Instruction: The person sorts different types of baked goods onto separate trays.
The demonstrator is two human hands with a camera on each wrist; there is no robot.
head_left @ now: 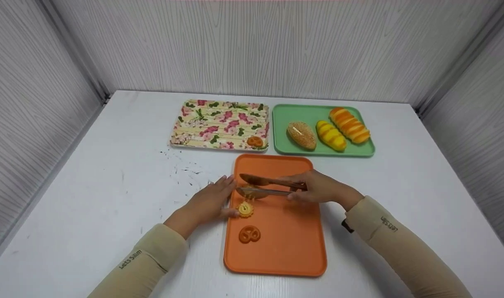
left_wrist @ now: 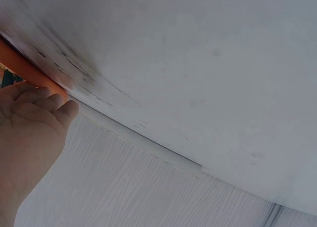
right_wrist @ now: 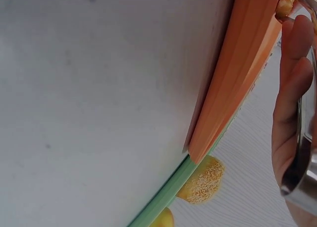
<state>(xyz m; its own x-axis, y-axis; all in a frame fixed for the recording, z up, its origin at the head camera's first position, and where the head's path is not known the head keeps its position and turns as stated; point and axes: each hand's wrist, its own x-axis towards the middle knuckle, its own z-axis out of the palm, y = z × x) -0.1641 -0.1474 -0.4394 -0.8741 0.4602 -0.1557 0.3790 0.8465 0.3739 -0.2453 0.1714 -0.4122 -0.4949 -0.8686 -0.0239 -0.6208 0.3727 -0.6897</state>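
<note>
My right hand (head_left: pixel 320 187) grips a pair of metal tongs (head_left: pixel 276 192) over the upper part of the orange tray (head_left: pixel 283 252). The tongs' tips reach to the left around a yellowish biscuit (head_left: pixel 250 193), partly hidden by them; a golden piece (right_wrist: pixel 285 5) shows by the tips in the right wrist view. My left hand (head_left: pixel 208 202) lies with extended fingers at the tray's left edge, its thumb beside a round yellow cookie (head_left: pixel 246 209). Lower on the tray lies a brown pretzel (head_left: pixel 249 234).
Behind, a floral tray (head_left: pixel 218 124) bears another pretzel (head_left: pixel 255 141) at its near right corner. Beside it, a green tray (head_left: pixel 280 120) holds a seeded bun (head_left: pixel 302 135), a yellow bread (head_left: pixel 331 135) and an orange striped loaf (head_left: pixel 349 125). Pale panels (head_left: pixel 256 49) wall in the white table (head_left: pixel 111 174).
</note>
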